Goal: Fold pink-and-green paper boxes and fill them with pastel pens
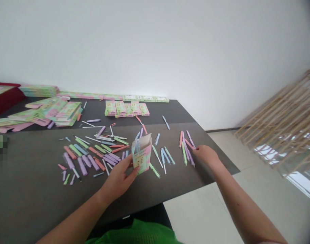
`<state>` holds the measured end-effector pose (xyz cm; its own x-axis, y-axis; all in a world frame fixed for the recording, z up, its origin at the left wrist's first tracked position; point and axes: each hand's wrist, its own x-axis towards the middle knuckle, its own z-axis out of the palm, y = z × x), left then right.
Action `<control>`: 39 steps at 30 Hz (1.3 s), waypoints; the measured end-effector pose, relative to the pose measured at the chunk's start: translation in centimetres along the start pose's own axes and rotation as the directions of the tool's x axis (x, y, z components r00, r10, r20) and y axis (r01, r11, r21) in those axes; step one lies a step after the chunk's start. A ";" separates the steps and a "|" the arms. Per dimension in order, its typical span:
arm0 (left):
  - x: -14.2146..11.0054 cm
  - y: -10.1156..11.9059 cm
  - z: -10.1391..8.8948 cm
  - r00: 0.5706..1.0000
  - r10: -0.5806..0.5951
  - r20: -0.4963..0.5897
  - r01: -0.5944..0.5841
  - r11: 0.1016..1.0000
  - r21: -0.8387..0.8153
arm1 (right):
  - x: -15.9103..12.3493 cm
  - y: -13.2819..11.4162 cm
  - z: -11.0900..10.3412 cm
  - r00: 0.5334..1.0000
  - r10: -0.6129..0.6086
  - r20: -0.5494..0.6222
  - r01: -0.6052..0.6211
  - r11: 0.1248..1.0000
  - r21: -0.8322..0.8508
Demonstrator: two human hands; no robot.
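Note:
My left hand (122,178) is wrapped round a small pastel green and pink carton (142,159). The carton's top flap stands up, and something light blue and clear shows inside its mouth. Over at the right, my right hand (205,155) pinches the end of a pen (190,143) at the edge of a small group of pens. Red, purple and green pens (184,154) lie in that group, roughly side by side. Between my hands rest blue pens (165,156) and a green pen (154,170). My right fingertips are partly hidden behind the hand.
Pen barrels (82,166), white refills (108,138) and small clips (66,179) are scattered at the left. Filled-looking cartons (127,108) line up farther back, with flat cartons (45,113) piled at left beside a red box (7,98). Bamboo poles (279,122) lean beyond the table's right edge (213,139).

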<state>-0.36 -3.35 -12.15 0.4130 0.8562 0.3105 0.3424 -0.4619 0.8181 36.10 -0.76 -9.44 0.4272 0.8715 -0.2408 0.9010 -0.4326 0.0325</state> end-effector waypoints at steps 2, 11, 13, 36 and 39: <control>-0.1 0.0 0.1 1.000 -0.009 0.008 0.009 1.000 0.011 | -1.2 0.3 -1.8 0.997 -0.029 -0.065 0.031 0.999 0.030; -0.4 0.1 0.2 0.999 -0.030 0.022 0.027 0.992 0.124 | -11.3 1.2 -8.1 0.742 -0.207 -0.637 0.615 0.589 0.524; -0.4 0.0 0.2 0.998 -0.035 0.044 0.030 0.993 0.114 | -13.0 0.2 -9.1 0.648 -0.346 -0.679 0.735 0.517 0.439; -0.4 0.6 0.3 0.985 -0.011 0.171 0.019 0.999 -0.046 | -11.7 -6.1 -11.9 0.419 -0.782 -0.461 0.887 0.462 0.023; -0.6 0.5 0.5 0.977 0.024 0.212 -0.014 0.999 -0.046 | -11.6 -8.4 -12.3 0.397 -0.869 -0.294 0.906 0.423 -0.028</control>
<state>-0.02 -4.22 -12.14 0.5903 0.7766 0.2201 0.2974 -0.4628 0.8351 24.48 -4.37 4.98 -0.5915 0.7901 0.1610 0.7703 0.6127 -0.1770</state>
